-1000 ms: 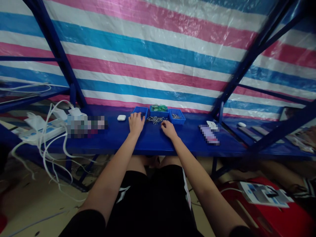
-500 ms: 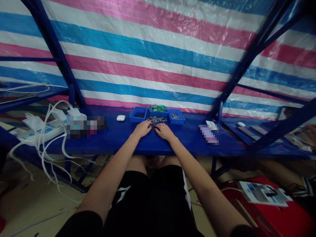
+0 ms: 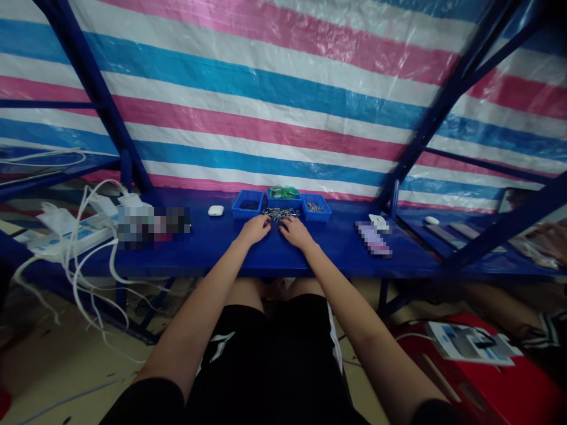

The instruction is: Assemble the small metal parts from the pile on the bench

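Observation:
A loose pile of thin, silvery and dark metal pieces, perhaps screws or pins (image 3: 280, 213), lies on the blue table (image 3: 204, 254). My left hand (image 3: 256, 229) rests palm down at the pile's near left side, fingers loosely bent and apart. Opposite it, my right hand (image 3: 296, 231) lies palm down at the near right side, its fingers also bent and resting by the pieces. I see nothing held in either hand. Behind the pile stand a left blue tray (image 3: 239, 212) with dark contents, a middle tray with green plastic bags (image 3: 283, 192), and a right tray with small metal parts (image 3: 315, 207).
A white earbud case (image 3: 215, 211) sits left of the trays. Farther left are a power strip (image 3: 75, 239) and tangled white cables. A blurred purple item (image 3: 372, 238) lies at right. Blue frame bars slant up on both sides; a red stool (image 3: 500, 383) stands at lower right.
Both hands stay beside the metal pieces, with only slight finger movement. The whole view has shifted a little; the trays and other things keep their places.

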Action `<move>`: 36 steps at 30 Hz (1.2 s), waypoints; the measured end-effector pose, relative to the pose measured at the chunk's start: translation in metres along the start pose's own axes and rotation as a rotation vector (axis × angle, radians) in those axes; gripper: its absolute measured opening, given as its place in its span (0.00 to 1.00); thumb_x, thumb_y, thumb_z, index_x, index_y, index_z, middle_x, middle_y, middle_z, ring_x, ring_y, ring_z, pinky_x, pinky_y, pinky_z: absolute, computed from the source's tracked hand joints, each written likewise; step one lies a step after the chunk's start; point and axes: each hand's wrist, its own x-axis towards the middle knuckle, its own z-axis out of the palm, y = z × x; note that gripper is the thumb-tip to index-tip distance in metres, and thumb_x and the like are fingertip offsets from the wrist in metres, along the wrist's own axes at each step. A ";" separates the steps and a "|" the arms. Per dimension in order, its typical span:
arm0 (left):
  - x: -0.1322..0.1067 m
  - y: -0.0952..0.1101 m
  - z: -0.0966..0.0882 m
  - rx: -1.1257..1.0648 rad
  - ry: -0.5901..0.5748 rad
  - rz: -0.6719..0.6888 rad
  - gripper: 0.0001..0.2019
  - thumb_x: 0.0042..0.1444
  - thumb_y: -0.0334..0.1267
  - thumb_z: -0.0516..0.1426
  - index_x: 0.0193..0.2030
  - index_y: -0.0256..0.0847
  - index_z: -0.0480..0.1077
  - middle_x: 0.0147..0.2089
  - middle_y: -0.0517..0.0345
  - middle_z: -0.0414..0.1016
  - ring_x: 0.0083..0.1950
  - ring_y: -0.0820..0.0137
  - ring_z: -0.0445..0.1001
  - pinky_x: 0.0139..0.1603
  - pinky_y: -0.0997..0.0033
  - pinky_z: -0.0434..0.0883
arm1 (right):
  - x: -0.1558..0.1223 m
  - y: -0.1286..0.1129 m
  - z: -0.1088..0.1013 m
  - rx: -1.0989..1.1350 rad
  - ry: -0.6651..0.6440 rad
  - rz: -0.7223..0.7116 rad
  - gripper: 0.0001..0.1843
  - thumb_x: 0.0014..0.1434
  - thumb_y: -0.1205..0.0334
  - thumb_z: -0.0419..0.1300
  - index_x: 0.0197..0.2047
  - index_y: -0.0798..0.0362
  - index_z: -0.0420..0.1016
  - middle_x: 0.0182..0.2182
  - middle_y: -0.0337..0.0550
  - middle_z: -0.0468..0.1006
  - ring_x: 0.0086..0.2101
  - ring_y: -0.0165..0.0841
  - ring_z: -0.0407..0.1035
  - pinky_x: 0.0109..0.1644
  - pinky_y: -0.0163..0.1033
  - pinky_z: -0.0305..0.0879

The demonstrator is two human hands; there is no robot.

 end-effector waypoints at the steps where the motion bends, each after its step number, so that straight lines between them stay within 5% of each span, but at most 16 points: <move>1: 0.000 0.000 0.000 -0.002 -0.001 -0.001 0.13 0.54 0.37 0.51 0.46 0.41 0.68 0.42 0.54 0.74 0.43 0.67 0.71 0.42 0.71 0.67 | 0.001 0.001 0.001 -0.002 0.015 -0.001 0.22 0.62 0.54 0.48 0.57 0.52 0.65 0.55 0.49 0.65 0.53 0.37 0.59 0.56 0.41 0.55; 7: 0.001 -0.001 0.001 -0.009 -0.005 -0.003 0.13 0.53 0.36 0.51 0.44 0.41 0.69 0.42 0.54 0.74 0.41 0.68 0.71 0.41 0.72 0.67 | 0.005 0.006 0.005 0.003 -0.042 -0.012 0.25 0.62 0.50 0.46 0.58 0.51 0.64 0.56 0.49 0.65 0.54 0.39 0.58 0.57 0.43 0.54; 18: 0.001 -0.001 -0.001 -0.015 -0.011 0.000 0.12 0.54 0.37 0.51 0.42 0.41 0.71 0.42 0.54 0.74 0.41 0.68 0.71 0.41 0.72 0.66 | -0.002 0.003 -0.006 -0.028 -0.018 0.059 0.17 0.62 0.57 0.48 0.48 0.53 0.71 0.45 0.48 0.72 0.46 0.36 0.63 0.51 0.38 0.58; 23: 0.001 -0.003 0.001 -0.003 -0.013 0.007 0.12 0.54 0.38 0.50 0.41 0.42 0.72 0.41 0.55 0.74 0.40 0.68 0.71 0.39 0.72 0.66 | -0.004 0.008 -0.009 -0.049 0.077 0.202 0.15 0.61 0.62 0.49 0.48 0.53 0.70 0.46 0.48 0.70 0.45 0.36 0.63 0.49 0.38 0.59; 29: 0.001 -0.003 0.001 0.006 -0.015 0.012 0.12 0.54 0.39 0.50 0.40 0.42 0.72 0.41 0.54 0.73 0.40 0.68 0.71 0.38 0.72 0.66 | -0.004 0.012 -0.010 -0.092 -0.018 0.292 0.14 0.61 0.62 0.48 0.46 0.51 0.71 0.44 0.47 0.72 0.44 0.36 0.64 0.46 0.37 0.60; 36: 0.001 -0.002 0.000 0.003 -0.027 0.002 0.12 0.54 0.39 0.50 0.39 0.42 0.73 0.41 0.54 0.73 0.39 0.69 0.70 0.38 0.73 0.65 | 0.000 0.015 -0.006 -0.077 0.032 0.341 0.13 0.60 0.63 0.50 0.46 0.53 0.70 0.43 0.47 0.72 0.43 0.36 0.65 0.44 0.36 0.61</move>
